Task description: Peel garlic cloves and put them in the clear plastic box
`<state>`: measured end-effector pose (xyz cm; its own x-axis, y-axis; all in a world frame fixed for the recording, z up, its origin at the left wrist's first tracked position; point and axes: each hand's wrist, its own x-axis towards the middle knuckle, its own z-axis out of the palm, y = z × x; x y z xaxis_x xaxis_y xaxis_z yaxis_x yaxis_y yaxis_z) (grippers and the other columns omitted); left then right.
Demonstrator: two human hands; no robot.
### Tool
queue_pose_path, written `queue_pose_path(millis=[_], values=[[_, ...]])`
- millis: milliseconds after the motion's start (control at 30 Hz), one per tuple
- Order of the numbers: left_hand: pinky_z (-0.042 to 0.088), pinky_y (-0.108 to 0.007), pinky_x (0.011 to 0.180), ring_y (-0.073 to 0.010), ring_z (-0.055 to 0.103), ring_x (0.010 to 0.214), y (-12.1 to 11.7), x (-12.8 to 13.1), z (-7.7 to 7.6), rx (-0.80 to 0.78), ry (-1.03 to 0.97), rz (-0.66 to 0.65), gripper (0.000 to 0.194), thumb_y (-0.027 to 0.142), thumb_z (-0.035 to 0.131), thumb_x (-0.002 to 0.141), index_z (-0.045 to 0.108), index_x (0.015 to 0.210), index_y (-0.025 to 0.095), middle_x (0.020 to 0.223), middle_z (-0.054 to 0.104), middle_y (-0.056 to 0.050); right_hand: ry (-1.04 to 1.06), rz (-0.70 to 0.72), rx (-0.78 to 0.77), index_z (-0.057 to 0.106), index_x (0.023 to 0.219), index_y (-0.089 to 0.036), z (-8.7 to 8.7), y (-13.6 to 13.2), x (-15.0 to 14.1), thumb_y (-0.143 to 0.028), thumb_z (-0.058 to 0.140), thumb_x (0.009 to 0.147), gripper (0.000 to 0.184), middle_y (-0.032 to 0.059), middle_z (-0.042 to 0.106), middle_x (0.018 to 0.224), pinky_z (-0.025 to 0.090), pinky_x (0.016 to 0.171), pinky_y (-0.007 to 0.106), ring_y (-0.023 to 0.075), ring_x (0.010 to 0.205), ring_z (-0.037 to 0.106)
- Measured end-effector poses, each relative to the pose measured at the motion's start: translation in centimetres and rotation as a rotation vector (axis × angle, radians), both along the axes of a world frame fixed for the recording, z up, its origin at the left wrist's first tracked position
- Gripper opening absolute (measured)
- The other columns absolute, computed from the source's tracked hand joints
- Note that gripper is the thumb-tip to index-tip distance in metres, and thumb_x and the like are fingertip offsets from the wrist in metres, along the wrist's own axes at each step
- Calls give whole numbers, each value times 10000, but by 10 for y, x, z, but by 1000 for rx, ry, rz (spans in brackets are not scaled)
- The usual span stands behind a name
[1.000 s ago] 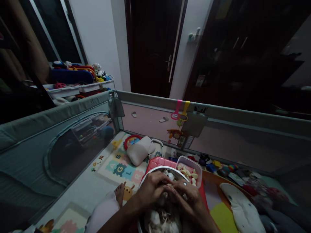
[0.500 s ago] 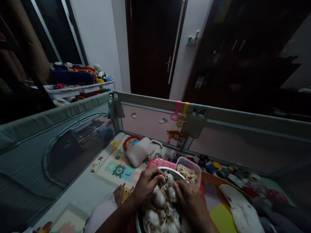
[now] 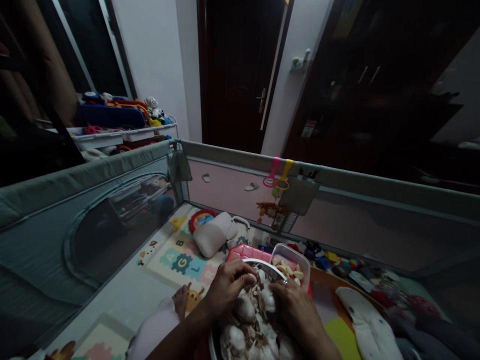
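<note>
A metal bowl [image 3: 262,263] heaped with garlic bulbs [image 3: 245,310] and papery skins sits in front of me at the bottom centre. My left hand [image 3: 227,287] rests on the heap with its fingers curled and pinched on a piece of garlic. My right hand [image 3: 296,307], with a ring on one finger, lies on the right side of the heap, fingers bent into the garlic. Just behind the bowl, a clear plastic tub [image 3: 290,261] holds peeled cloves. A red tray [image 3: 243,251] lies under both.
I sit inside a grey mesh playpen [image 3: 123,200] on an alphabet play mat [image 3: 183,260]. A white pillow [image 3: 213,235], a red toy and several small toys lie along the far wall. A spotted cushion [image 3: 369,320] lies to the right. My bare foot [image 3: 182,300] shows lower left.
My hands have parted and slid lower over the heap, and more garlic bulbs show between them. The view has shifted slightly.
</note>
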<state>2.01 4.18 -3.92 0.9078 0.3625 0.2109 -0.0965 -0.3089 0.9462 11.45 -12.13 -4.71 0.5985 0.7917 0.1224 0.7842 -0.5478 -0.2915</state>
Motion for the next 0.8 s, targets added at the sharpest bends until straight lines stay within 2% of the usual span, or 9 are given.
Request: queue_pose_path(millis=[67,167,267,367,500,600,700,800], values=[[444,-252,652,-185,604,697,-2,0,-1,-47,44,-28,157,175,555,736,709,750,150,733,701,-49,44,14,-28,737,852,-250,2,0,1,-24,442,715,397,111,721,918,520,730,323,244,857,669],[441,-244,619,-176,596,655,-3,1,-2,-94,76,-44,172,174,559,709,714,773,136,720,706,-50,15,-15,25,704,998,-240,3,-4,4,-44,462,709,425,116,712,983,532,725,332,249,875,668],[430,-234,589,-165,579,618,-5,1,-1,-128,86,-44,167,183,555,696,708,737,130,678,696,-44,-64,-24,161,702,918,-202,2,-10,7,-76,475,730,320,119,712,938,539,686,326,248,841,670],[417,-221,569,-151,567,590,-5,2,1,-147,85,-57,161,169,536,690,688,651,132,640,682,-33,-101,27,342,677,795,-201,1,-13,6,-184,477,827,203,95,718,819,540,634,313,230,745,678],[388,-203,531,-129,539,541,-6,1,1,-137,76,-60,169,153,533,682,681,606,124,566,644,-15,-37,139,530,651,921,-216,1,-8,-1,-365,542,858,195,45,732,763,541,544,253,176,613,677],[381,-195,519,-121,530,522,-7,-1,1,-124,86,-56,170,166,551,694,685,602,119,539,622,-5,12,225,607,648,944,-227,3,-2,-9,-449,557,842,261,30,733,753,551,552,239,165,605,681],[377,-187,509,-114,525,509,-9,-3,1,-93,92,-57,193,184,556,723,684,593,123,522,606,5,56,276,629,659,952,-231,6,2,-16,-424,553,855,241,33,737,778,561,609,240,171,665,697],[381,-184,515,-111,530,512,-11,-4,-1,-38,80,-54,224,190,542,761,683,601,123,521,607,7,98,267,657,668,986,-231,6,2,-18,-389,547,867,231,44,745,822,562,634,234,177,716,705]])
